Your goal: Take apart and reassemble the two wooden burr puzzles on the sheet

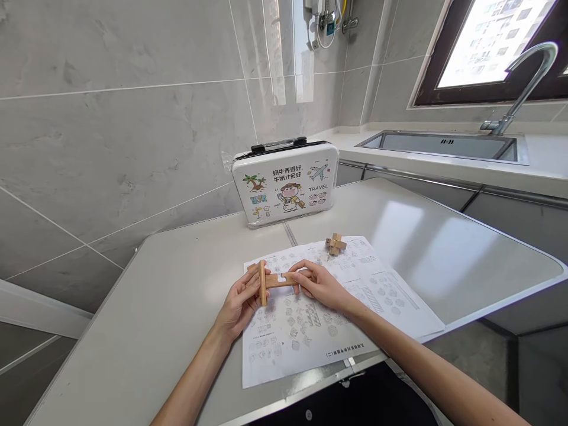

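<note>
Between my hands is a wooden puzzle of interlocking bars: a notched horizontal bar (276, 281) passes across an upright bar (262, 284). My left hand (243, 300) is closed around the crossing at the left, fingers partly hidden behind the wood. With thumb and fingers, my right hand (313, 283) pinches the right end of the notched bar. A notch shows in its upper edge, just left of my right fingertips. Below both hands lies a printed instruction sheet (319, 343) covered in small diagrams. An assembled wooden burr puzzle (336, 244) sits at the sheet's far edge.
A white cartoon-printed case (288, 186) with a black handle stands at the back of the folding table (177, 284), near the tiled wall. To the right is a counter with a sink (439, 145) and a curved faucet (528, 89), under a window.
</note>
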{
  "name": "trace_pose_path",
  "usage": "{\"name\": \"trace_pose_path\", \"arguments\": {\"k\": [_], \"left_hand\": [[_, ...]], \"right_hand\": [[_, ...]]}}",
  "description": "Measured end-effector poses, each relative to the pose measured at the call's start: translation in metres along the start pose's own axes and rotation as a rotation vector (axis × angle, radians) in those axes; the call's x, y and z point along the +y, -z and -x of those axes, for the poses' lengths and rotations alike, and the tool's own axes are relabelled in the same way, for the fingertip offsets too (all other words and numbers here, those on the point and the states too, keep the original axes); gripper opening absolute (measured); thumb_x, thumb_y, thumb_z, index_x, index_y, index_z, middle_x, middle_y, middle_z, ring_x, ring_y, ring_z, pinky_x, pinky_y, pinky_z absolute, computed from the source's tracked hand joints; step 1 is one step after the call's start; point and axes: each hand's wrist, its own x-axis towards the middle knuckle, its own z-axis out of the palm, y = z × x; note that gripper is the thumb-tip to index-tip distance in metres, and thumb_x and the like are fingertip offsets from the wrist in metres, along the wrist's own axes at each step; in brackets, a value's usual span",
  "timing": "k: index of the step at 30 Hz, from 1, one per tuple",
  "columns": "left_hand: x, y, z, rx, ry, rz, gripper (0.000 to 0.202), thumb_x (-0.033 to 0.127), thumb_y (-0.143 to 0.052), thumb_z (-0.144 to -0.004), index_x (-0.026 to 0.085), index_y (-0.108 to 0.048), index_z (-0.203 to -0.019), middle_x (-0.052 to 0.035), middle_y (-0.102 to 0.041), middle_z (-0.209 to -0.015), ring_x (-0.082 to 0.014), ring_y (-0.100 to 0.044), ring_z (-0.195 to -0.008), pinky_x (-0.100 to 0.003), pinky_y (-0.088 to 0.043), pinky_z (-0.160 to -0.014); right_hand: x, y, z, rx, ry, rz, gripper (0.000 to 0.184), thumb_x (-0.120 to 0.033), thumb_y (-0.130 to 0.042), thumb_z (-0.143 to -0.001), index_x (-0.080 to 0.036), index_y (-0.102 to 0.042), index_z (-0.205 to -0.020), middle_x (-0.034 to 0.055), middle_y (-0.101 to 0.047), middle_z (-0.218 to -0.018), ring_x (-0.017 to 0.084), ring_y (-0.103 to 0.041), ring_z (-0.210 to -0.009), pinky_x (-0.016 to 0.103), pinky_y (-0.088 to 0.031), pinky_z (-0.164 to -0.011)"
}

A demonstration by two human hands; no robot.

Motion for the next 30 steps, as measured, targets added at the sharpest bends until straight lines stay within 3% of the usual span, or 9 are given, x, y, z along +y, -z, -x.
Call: {"name": "trace_pose_path", "arguments": {"k": [11,21,30], "left_hand": [[-0.003,0.002,0.000,0.042,-0.038,-0.092,0.051,0.026,-0.081,-0.086,0.026,-0.070,-0.135,-0.0064,-0.064,-0.128,-0.0094,-0.063,-0.076,-0.023,-0.057,-0.074],[-0.003,-0.002,-0.001,0.090,-0.103,-0.200,0.050,0.029,-0.074,-0.092,0.024,-0.063,-0.140,-0.0066,-0.064,-0.120,-0.0094,-0.060,-0.070,-0.025,-0.053,-0.067],[-0.007,-0.008,-0.001,0.117,-0.190,-0.298,0.047,0.033,-0.071,-0.093,0.024,-0.061,-0.137,-0.0050,-0.062,-0.114,-0.0077,-0.058,-0.062,-0.025,-0.053,-0.059]], "right_hand": [[-0.002,0.001,-0.002,0.045,-0.008,-0.001,0.045,-0.064,-0.059,-0.097,-0.021,-0.061,-0.108,-0.0015,-0.066,-0.069,0.009,-0.037,-0.049,0.025,-0.026,-0.047],[0.004,-0.002,-0.002,0.093,0.025,0.072,0.040,-0.059,-0.057,-0.099,-0.020,-0.063,-0.107,0.0015,-0.072,-0.073,0.013,-0.049,-0.056,0.027,-0.033,-0.052],[0.002,-0.005,-0.002,0.115,0.038,0.148,0.045,-0.064,-0.053,-0.099,-0.021,-0.062,-0.106,0.0020,-0.074,-0.074,0.017,-0.059,-0.064,0.030,-0.042,-0.061]]}}
